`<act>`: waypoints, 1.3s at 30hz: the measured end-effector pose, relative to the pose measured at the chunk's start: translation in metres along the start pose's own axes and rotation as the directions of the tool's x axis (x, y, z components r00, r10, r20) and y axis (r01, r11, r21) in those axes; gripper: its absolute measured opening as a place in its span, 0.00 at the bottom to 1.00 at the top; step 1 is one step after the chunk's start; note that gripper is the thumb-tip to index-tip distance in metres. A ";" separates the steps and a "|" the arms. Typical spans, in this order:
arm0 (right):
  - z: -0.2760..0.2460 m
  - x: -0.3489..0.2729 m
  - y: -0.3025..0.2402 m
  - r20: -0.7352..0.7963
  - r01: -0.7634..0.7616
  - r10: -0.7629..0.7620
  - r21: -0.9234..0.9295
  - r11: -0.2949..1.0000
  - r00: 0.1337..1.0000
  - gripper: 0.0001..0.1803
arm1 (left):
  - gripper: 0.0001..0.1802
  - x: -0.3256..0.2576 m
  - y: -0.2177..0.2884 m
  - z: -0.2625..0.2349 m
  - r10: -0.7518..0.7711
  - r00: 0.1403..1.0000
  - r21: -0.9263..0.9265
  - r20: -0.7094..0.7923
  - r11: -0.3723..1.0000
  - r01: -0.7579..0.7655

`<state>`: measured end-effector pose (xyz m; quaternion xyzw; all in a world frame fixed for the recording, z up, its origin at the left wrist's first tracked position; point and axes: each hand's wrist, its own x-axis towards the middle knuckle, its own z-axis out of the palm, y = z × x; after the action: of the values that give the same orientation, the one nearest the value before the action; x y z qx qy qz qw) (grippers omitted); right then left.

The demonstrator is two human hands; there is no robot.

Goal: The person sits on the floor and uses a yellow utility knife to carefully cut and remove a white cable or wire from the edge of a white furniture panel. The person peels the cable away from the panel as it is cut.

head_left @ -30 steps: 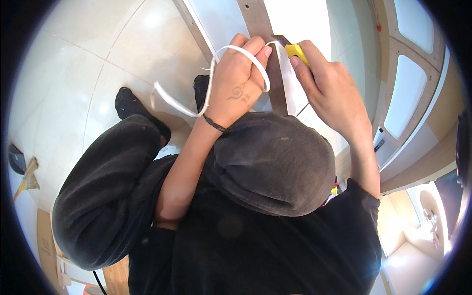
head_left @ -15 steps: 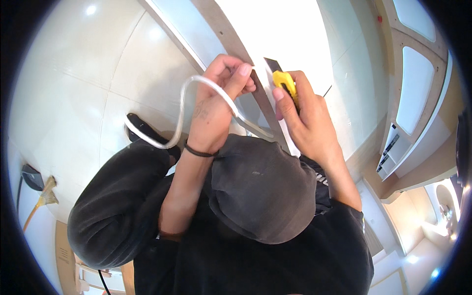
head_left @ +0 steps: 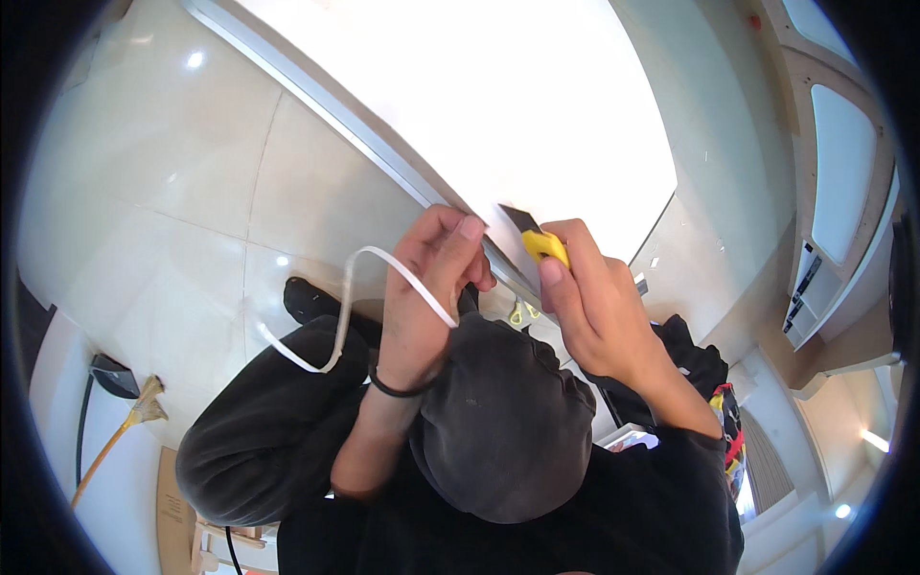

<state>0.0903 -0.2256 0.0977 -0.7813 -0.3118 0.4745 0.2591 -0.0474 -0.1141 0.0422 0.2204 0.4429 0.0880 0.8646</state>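
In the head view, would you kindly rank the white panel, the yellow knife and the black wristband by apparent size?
1. white panel, largest by far.
2. yellow knife, of which only the part above the right hand shows.
3. black wristband on the left hand, a thin arc, slightly smaller, though close.

The floor tiles look glossy and smooth. The white strip seems smooth plastic; the knife's yellow body too. The dark sleeves are matt cloth.
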 end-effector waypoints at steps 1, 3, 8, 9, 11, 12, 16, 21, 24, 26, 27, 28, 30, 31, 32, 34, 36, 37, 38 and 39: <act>0.000 0.001 0.001 -0.010 0.015 -0.015 0.007 1.000 1.000 0.13 | 0.07 -0.001 0.001 0.003 0.041 0.999 0.076 -0.031 0.996 -0.039; -0.001 0.000 0.003 -0.022 0.037 -0.036 0.007 0.999 0.999 0.12 | 0.04 -0.005 0.007 0.005 0.188 0.981 0.445 -0.048 0.883 -0.148; 0.002 -0.001 0.006 -0.067 0.030 -0.027 0.048 0.998 0.997 0.13 | 0.01 0.005 0.011 0.004 0.524 0.819 0.700 0.234 0.493 -0.516; 0.002 -0.001 0.006 -0.069 0.031 -0.028 0.042 0.999 0.997 0.13 | 0.01 0.008 0.011 0.004 0.579 0.760 0.676 0.295 0.436 -0.595; 0.003 -0.001 0.005 -0.069 0.033 -0.032 0.025 0.999 0.997 0.13 | 0.01 0.005 0.014 0.008 0.523 0.821 0.683 0.228 0.515 -0.518; 0.003 0.000 0.005 -0.066 0.037 -0.035 0.017 0.999 0.997 0.14 | 0.01 0.001 0.016 0.010 0.493 0.848 0.691 0.193 0.546 -0.474; 0.003 0.000 0.006 -0.053 0.033 -0.033 -0.012 0.999 0.998 0.16 | 0.08 -0.008 0.028 0.008 0.474 0.781 0.869 0.407 0.063 -0.491; 0.001 0.002 0.011 -0.075 0.065 -0.066 -0.008 0.998 0.995 0.16 | 0.12 0.011 0.009 -0.005 0.603 0.506 0.729 0.617 -0.196 -0.656; -0.002 0.004 0.012 -0.069 0.056 -0.056 -0.003 0.998 0.996 0.15 | 0.11 0.018 -0.014 -0.008 0.723 0.485 0.728 0.492 -0.036 -0.685; -0.006 0.004 0.009 -0.035 0.046 -0.047 -0.024 0.999 0.998 0.14 | 0.10 0.015 -0.021 -0.009 0.713 0.568 0.748 0.412 0.091 -0.658; -0.008 0.004 0.007 -0.003 0.045 -0.045 -0.045 0.998 0.999 0.14 | 0.10 0.012 -0.022 -0.009 0.702 0.603 0.746 0.379 0.153 -0.648; -0.010 0.005 0.005 0.031 0.047 -0.045 -0.069 0.997 0.999 0.14 | 0.09 0.010 -0.020 -0.009 0.672 0.646 0.757 0.362 0.193 -0.624; -0.014 0.007 0.000 0.032 0.083 -0.079 -0.138 0.987 0.996 0.14 | 0.06 0.005 -0.015 -0.008 0.612 0.722 0.765 0.322 0.281 -0.579; -0.017 0.008 -0.002 0.040 0.099 -0.094 -0.181 0.979 0.995 0.13 | 0.05 0.003 -0.013 -0.006 0.568 0.772 0.718 0.284 0.408 -0.564; -0.020 0.009 -0.004 0.056 0.112 -0.103 -0.203 0.973 0.993 0.13 | 0.05 0.002 -0.012 -0.004 0.516 0.825 0.656 0.232 0.543 -0.524; -0.024 0.011 -0.008 0.105 0.141 -0.118 -0.258 0.956 0.988 0.12 | 0.07 0.000 -0.011 0.001 0.431 0.882 0.570 0.189 0.683 -0.456; -0.026 0.012 -0.011 0.128 0.139 -0.103 -0.325 0.935 0.986 0.12 | 0.11 0.001 -0.012 0.003 0.384 0.906 0.561 0.180 0.716 -0.415; -0.027 0.013 -0.012 0.134 0.138 -0.096 -0.353 0.925 0.986 0.11 | 0.12 0.000 -0.013 0.004 0.383 0.906 0.530 0.179 0.738 -0.417; -0.027 0.013 -0.014 0.150 0.130 -0.079 -0.373 0.919 0.986 0.11 | 0.12 0.000 -0.015 0.005 0.376 0.912 0.512 0.165 0.757 -0.405; -0.027 0.014 -0.015 0.158 0.121 -0.063 -0.390 0.913 0.985 0.11 | 0.13 0.000 -0.017 0.005 0.370 0.916 0.492 0.152 0.776 -0.395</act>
<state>0.1160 -0.2085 0.1115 -0.7663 -0.4559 0.4428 0.0943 -0.0441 -0.1305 0.0375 0.5299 0.3759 0.1355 0.7480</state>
